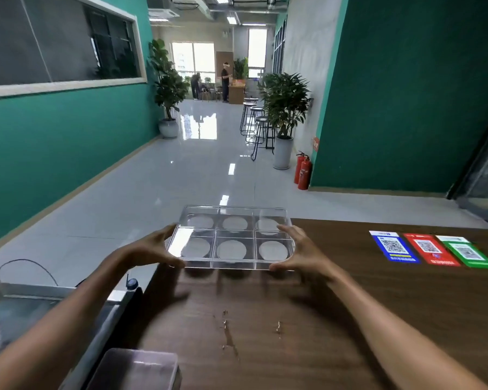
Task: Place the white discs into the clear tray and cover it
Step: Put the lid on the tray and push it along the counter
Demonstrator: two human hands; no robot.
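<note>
Both hands grip the clear tray (231,237) from its short ends: the left hand (152,250) clamps the left edge, thumb at the near corner and fingers along the far side, while the right hand (299,249) mirrors it on the right edge. Held level between them, the tray sits at the far left corner of the wooden table (378,291), with its long axis running left to right, square across the person's front. Six white discs (231,249) show, one in each compartment, and a clear cover appears to lie on top already, though its edge is hard to separate from the tray. Neither hand is nearer; the tray lies centred between them. A second clear container (135,370) rests at the near left table edge.
</note>
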